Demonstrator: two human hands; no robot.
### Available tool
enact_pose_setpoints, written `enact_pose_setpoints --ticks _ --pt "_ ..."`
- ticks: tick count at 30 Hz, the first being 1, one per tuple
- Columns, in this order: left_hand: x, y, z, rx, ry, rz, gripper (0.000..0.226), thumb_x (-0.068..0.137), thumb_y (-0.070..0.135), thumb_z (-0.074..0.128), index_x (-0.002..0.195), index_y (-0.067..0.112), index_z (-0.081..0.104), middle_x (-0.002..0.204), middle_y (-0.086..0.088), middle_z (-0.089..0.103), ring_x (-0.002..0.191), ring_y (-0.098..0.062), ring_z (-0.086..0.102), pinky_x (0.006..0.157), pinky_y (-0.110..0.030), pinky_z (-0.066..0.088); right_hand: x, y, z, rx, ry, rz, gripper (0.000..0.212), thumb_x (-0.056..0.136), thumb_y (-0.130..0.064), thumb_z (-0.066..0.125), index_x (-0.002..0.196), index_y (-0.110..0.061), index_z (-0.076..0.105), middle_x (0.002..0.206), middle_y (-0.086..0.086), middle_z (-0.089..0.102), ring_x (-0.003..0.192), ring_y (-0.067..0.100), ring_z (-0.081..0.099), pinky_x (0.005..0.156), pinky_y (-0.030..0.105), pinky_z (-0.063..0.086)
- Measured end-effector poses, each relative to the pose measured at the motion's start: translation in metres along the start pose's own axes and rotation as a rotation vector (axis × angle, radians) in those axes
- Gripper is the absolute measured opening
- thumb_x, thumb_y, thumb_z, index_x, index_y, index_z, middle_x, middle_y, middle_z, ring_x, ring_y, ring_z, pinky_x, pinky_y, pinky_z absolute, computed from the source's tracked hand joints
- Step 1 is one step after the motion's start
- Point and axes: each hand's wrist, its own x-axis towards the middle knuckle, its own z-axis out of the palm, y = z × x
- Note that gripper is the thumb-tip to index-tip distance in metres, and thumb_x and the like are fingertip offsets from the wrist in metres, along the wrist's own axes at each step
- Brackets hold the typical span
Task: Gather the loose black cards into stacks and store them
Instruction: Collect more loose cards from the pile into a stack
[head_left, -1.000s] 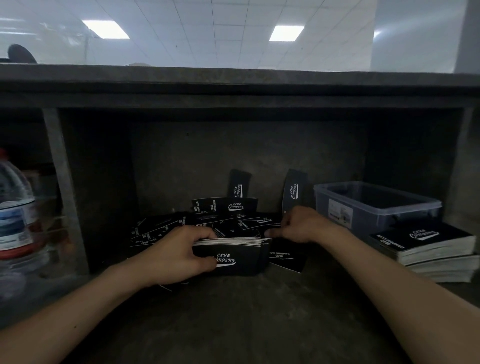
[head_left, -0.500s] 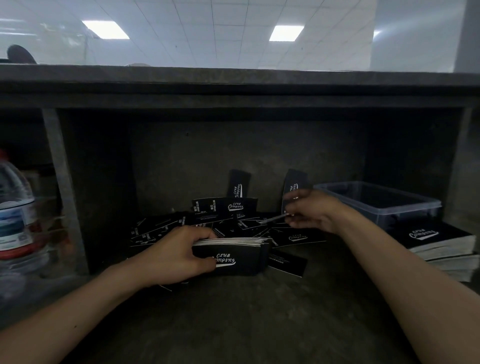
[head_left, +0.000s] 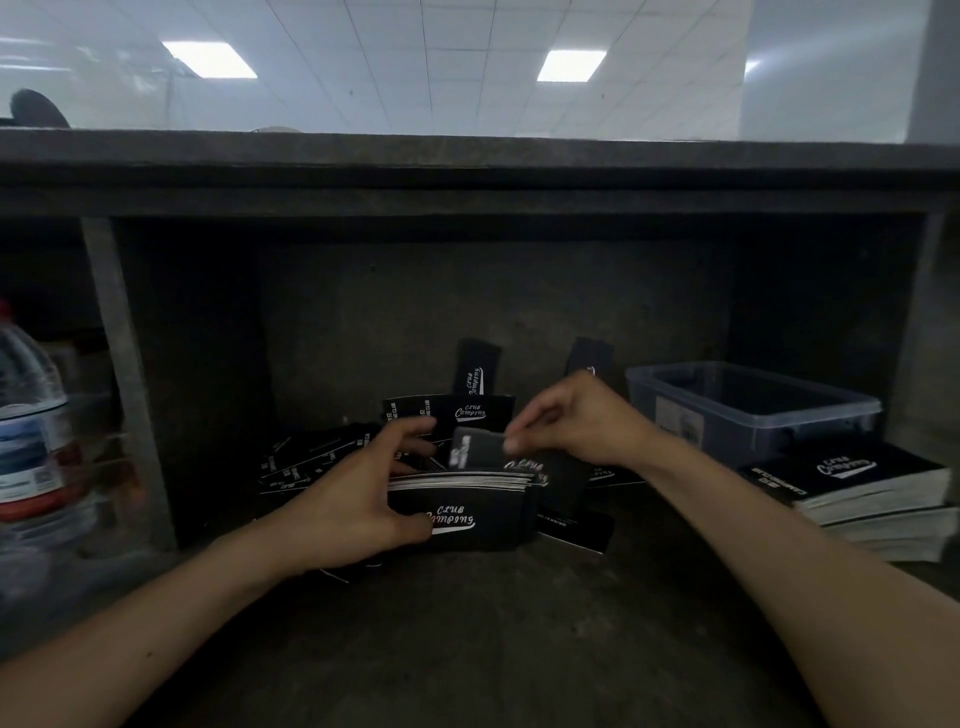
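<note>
Dozens of loose black cards (head_left: 311, 457) lie overlapping on the surface (head_left: 493, 623), well left of the clear plastic tub (head_left: 727, 436), and two more cards lean upright on the back wall. Sweeping a forearm through that spread would likely push cards off the front edge or under one another.

Just left of the tub's near corner stand the finished stacks (head_left: 852, 483), piled one on another. The right arm passes close by and could nudge them askew.

Farther left of the tub, the left hand (head_left: 358, 499) grips the growing stack (head_left: 467, 514) on edge, thumb on its printed face and fingers spread above the top. That loosened hold could let the stack splay.

Above the stack, the right hand (head_left: 576, 421) pinches a single card (head_left: 475, 449), which is blurred. If dropped in crooked, it would probably jut out and spoil the squared edges.

As for containers, the tub sits open with no lid, and its dark interior shows nothing I can make out. A water bottle (head_left: 31, 431), far left of the tub, looks partly filled.
</note>
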Motion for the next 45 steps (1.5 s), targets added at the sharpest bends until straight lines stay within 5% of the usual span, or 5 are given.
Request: enact_pose_setpoints --ticks 5,12,31,39,45 --pt "-0.001 0.003 0.001 -0.041 -0.008 0.053 0.066 0.079 0.005 0.079 0.132 0.033 0.053 0.109 0.009 0.073 0.098 -0.009 0.071 0.09 -0.028 0.057 0.007 -0.002 0.004 0.137 0.049 0.059 0.02 0.096 -0.014 0.063 0.108 -0.002 0.071 0.101 0.015 0.075 0.047 0.002 0.047 0.046 0.012 0.039" --pt "-0.003 0.007 -0.001 0.078 -0.012 0.085 0.04 0.082 0.014 0.076 0.116 0.032 0.065 0.108 0.017 0.072 0.099 0.003 0.067 0.091 -0.025 0.054 -0.003 0.034 -0.028 -0.685 -0.292 0.433 0.058 0.087 -0.017 0.071 0.141 -0.025 0.052 0.141 -0.002 0.054 0.126 0.016 0.053 0.102 0.022 0.04" --pt "-0.001 -0.001 0.001 0.042 0.005 0.025 0.063 0.077 0.021 0.081 0.128 0.037 0.047 0.117 0.017 0.061 0.107 0.002 0.062 0.097 -0.027 0.052 -0.005 0.018 -0.041 -0.268 0.056 0.364 0.018 0.075 -0.012 0.083 0.085 -0.025 0.077 0.085 -0.007 0.074 0.097 0.015 0.067 0.08 0.019 0.05" --pt "-0.001 0.0 0.003 0.006 -0.012 0.021 0.075 0.078 0.016 0.081 0.139 0.035 0.043 0.112 0.013 0.068 0.102 -0.004 0.068 0.094 -0.032 0.055 -0.008 -0.007 -0.003 0.204 -0.347 0.337 0.025 0.1 -0.014 0.054 0.122 -0.009 0.066 0.116 0.013 0.072 0.103 0.022 0.068 0.083 0.028 0.055" --pt "-0.002 0.004 -0.002 0.042 0.007 0.021 0.034 0.072 0.025 0.071 0.105 0.032 0.066 0.099 0.016 0.073 0.091 -0.001 0.069 0.086 -0.032 0.057 -0.008 0.009 -0.004 -0.474 -0.371 0.334 0.036 0.074 -0.035 0.083 0.108 -0.03 0.071 0.108 -0.008 0.069 0.099 0.009 0.062 0.088 0.027 0.052"
